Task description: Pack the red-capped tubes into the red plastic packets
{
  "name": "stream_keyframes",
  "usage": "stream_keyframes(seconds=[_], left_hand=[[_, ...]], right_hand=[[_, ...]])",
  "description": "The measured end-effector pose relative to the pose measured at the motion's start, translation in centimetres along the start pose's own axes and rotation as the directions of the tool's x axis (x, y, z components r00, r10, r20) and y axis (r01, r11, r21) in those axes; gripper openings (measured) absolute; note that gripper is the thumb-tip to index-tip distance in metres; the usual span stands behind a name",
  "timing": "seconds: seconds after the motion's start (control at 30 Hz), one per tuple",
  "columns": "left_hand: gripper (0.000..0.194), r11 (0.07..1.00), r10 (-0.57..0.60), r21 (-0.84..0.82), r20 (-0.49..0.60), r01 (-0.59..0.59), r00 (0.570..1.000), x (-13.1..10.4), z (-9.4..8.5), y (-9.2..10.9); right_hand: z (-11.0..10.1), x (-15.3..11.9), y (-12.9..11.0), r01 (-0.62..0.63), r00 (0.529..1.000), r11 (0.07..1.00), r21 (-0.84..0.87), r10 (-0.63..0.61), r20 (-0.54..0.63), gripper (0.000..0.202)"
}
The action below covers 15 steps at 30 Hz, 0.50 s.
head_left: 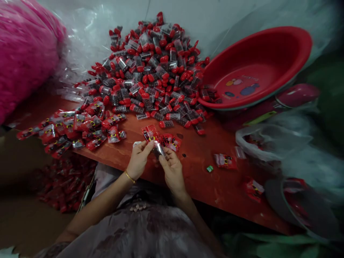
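Close together over the table's front edge, my left hand (138, 159) and my right hand (172, 167) both grip one small red printed packet (150, 133). The thumb and fingers of my left hand pinch its side. My right hand holds its lower, clear and dark end; whether a tube is inside, I cannot tell. A fanned stack of flat red printed packets (172, 141) lies just behind my right fingers. Left of my hands is a pile of filled red packets (72, 125). A gold bracelet circles my left wrist.
A big heap of clear tubes with red caps (150, 71) covers the table's back. A red basin (290, 46) tilts at the right, near a clear plastic bag (268, 150). A pink sack (24, 50) stands at left. More red packets (64, 182) lie below the table edge.
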State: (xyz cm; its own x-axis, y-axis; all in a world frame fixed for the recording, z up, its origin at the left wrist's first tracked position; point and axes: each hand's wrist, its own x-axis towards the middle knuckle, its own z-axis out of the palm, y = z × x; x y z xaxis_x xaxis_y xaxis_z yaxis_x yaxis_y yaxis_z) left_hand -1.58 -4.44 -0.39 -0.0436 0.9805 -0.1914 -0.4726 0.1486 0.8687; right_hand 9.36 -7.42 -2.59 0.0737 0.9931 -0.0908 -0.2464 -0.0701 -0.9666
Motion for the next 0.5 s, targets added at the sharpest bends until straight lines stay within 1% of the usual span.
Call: stream_keyframes(seconds=[0.07, 0.1, 0.2, 0.27, 0.37, 0.5], left_hand=[[0.033, 0.998, 0.013, 0.069, 0.009, -0.013, 1.0, 0.0, -0.1, 0.0], [0.033, 0.995, 0.013, 0.099, 0.025, -0.015, 1.0, -0.1, -0.1, -0.1], [0.032, 0.989, 0.018, 0.148, 0.068, -0.027, 0.998, -0.6, 0.1, -0.5], [0.032, 0.987, 0.015, 0.159, 0.075, -0.026, 0.997, -1.0, 0.2, -0.8], [0.033, 0.993, -0.038, 0.112, 0.061, 0.031, 0.997, -1.3, -0.1, -0.9], [0.039, 0.994, -0.09, -0.06, 0.084, 0.095, 0.992, -0.8, -0.6, -0.5]], right_hand=[[-0.2, -0.2, 0.0, -0.01, 0.999, 0.997, -0.073, 0.013, 0.048, 0.02], [-0.2, -0.3, 0.0, -0.001, 0.999, 0.994, -0.105, 0.006, 0.05, 0.02], [0.0, -0.5, -0.1, 0.047, 0.999, 0.987, -0.151, -0.049, -0.011, 0.02], [0.2, -0.7, -0.3, 0.058, 0.997, 0.984, -0.167, -0.066, -0.045, 0.02], [0.5, -0.9, -0.5, 0.062, 0.996, 0.978, -0.197, -0.073, -0.048, 0.02], [0.6, -1.1, -0.6, 0.095, 0.995, 0.971, -0.219, -0.1, -0.012, 0.02]])
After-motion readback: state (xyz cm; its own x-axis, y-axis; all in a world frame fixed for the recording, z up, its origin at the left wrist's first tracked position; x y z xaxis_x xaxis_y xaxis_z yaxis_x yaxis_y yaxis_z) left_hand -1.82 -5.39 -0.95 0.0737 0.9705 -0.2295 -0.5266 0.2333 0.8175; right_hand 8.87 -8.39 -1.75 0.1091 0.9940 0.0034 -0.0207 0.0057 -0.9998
